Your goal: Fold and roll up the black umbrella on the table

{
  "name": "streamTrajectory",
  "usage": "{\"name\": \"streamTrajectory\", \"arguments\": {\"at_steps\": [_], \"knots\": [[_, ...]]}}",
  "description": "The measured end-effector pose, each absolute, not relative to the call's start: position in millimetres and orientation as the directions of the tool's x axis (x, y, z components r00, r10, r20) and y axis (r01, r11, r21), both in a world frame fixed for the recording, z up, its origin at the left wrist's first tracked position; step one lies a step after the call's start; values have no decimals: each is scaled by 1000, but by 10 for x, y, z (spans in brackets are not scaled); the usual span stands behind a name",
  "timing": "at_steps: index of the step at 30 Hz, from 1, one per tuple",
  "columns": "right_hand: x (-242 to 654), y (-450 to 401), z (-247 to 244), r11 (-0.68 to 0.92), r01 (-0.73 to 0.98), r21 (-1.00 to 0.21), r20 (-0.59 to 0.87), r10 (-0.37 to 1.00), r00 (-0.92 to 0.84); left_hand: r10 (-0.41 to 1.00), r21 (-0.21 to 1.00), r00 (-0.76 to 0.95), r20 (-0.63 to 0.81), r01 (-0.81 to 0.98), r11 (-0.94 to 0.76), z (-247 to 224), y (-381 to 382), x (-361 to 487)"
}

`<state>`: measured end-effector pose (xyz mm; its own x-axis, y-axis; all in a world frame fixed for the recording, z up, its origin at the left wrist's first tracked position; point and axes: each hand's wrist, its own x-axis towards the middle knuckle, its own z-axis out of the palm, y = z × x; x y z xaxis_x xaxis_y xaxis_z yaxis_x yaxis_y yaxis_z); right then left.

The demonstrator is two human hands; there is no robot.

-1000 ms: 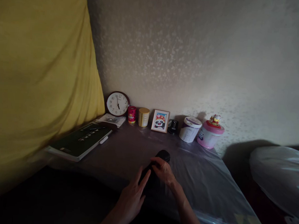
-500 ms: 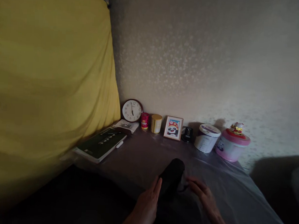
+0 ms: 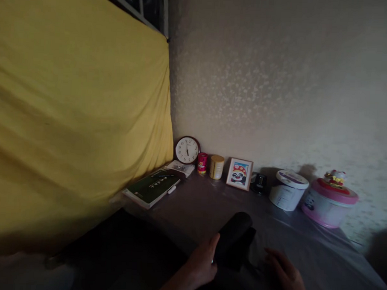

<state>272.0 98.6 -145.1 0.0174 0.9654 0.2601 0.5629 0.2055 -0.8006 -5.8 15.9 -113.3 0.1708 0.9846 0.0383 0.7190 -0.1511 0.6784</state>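
Observation:
A black rolled bundle [image 3: 236, 232], shaped like a folded umbrella, is held tilted above the table's near side. Wrapped round its left side is my left hand [image 3: 201, 263], with a ring on one finger. A loose dark flap hangs at the bundle's right, and a thin strap seems to trail below it. My right hand [image 3: 286, 273] is to the right, apart from the bundle's body. Its fingers are bent and close together near the strap; dim light hides what, if anything, is between them.
Along the wall stand a clock [image 3: 187, 150], a red can [image 3: 202, 163], a yellow-lidded tin [image 3: 216, 168], a framed panda picture [image 3: 239, 174], a small black object [image 3: 259, 183], a white tub [image 3: 288, 192] and a pink tub [image 3: 327, 206]. A green book [image 3: 153, 188] lies left by the yellow curtain [image 3: 86, 97].
My right hand has drawn away from the bundle, to the right and down. A flap now stands out from the bundle's right side. The camera view has shifted left.

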Motion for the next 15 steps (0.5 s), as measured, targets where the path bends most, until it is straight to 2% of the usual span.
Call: {"name": "streamTrajectory", "arguments": {"at_steps": [2,7,15], "knots": [[2697,946,-1397,171,532,-830,199,980,-5,985,710,164,47,689,-148,-1129,173,-84],[2638,863,-1325,167,463,-870,191,982,4,990,756,140,29,645,-113,-1136,201,-125],[2652,871,-1416,158,453,-877,188,982,21,990,742,134,38,660,-118,-1255,205,-145]]}}
